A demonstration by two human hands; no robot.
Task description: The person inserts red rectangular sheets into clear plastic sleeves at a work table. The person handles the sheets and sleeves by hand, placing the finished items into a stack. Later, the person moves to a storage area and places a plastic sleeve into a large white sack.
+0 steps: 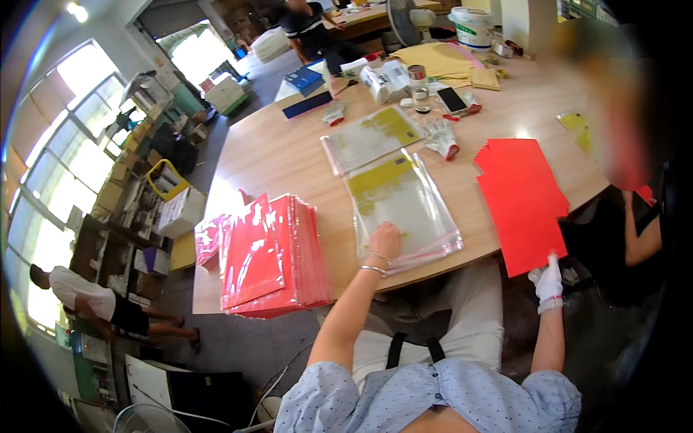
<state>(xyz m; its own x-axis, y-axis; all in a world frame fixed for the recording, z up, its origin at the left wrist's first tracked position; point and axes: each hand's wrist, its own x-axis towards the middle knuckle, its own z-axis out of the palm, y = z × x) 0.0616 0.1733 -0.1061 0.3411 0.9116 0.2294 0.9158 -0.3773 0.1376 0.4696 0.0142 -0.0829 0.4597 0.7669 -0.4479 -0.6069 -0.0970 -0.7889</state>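
Observation:
My bare left hand (pixel 385 241), with bracelets at the wrist, is on the near part of a stack of clear plastic bags (pixel 433 216) with a yellow-green print. Its fingers are curled and closed against the top bag. In a white glove, my right hand (pixel 547 283) pinches the near edge of a red paper sheet (pixel 521 206). That sheet lies among several fanned red sheets at the table's right edge. To the left stands a tall pile of red sheets in clear bags (pixel 271 252). Another batch of printed bags (pixel 372 138) lies beyond the first.
Beyond the bags lie a work glove (pixel 441 138), a phone (pixel 452 100), a glass jar (pixel 418 81) and blue boxes (pixel 304 81). A white bucket (pixel 471 29) stands farther back. One person sits close on the right, another behind the table; a third (pixel 90 296) walks at left.

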